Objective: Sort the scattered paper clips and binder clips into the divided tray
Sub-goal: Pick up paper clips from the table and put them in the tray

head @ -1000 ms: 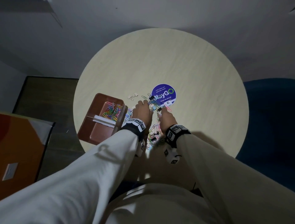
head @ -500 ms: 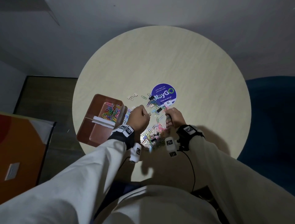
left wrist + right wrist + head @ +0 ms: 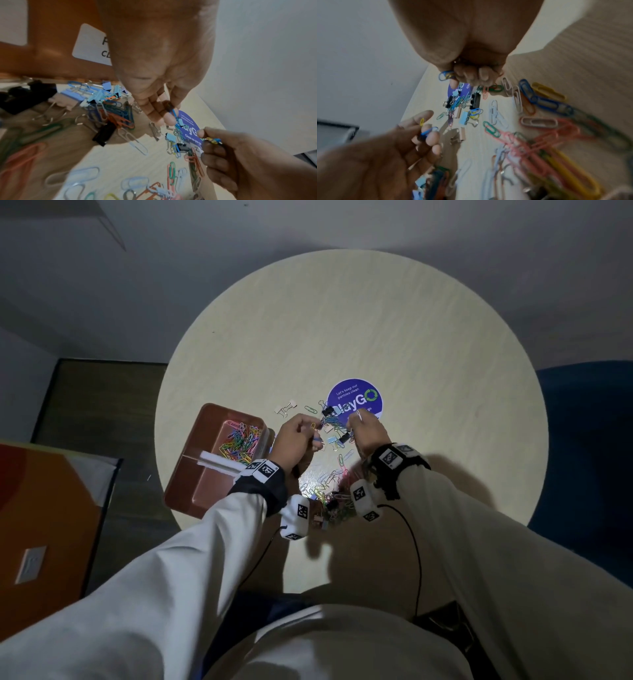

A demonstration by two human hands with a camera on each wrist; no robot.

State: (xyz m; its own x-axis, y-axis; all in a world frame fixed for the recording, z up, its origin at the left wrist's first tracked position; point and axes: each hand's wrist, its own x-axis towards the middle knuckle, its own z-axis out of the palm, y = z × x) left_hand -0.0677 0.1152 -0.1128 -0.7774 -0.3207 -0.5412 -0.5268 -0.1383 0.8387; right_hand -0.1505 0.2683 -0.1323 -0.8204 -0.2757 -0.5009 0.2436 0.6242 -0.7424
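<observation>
Coloured paper clips and binder clips lie scattered on the round table in front of me. The brown divided tray stands at the left, with a heap of paper clips in its far compartment. My left hand hovers over the scatter and pinches a blue paper clip plus a yellow one. My right hand, just to its right, curls its fingers round blue and yellow paper clips.
A round purple sticker lies on the table just beyond the hands, with black binder clips at its edge. Pale binder clips lie apart, beyond the tray. A white divider strip crosses the tray. An orange panel stands left.
Both hands have come up off the pile and now hold paper clips above it, a little farther forward than half a second ago.
</observation>
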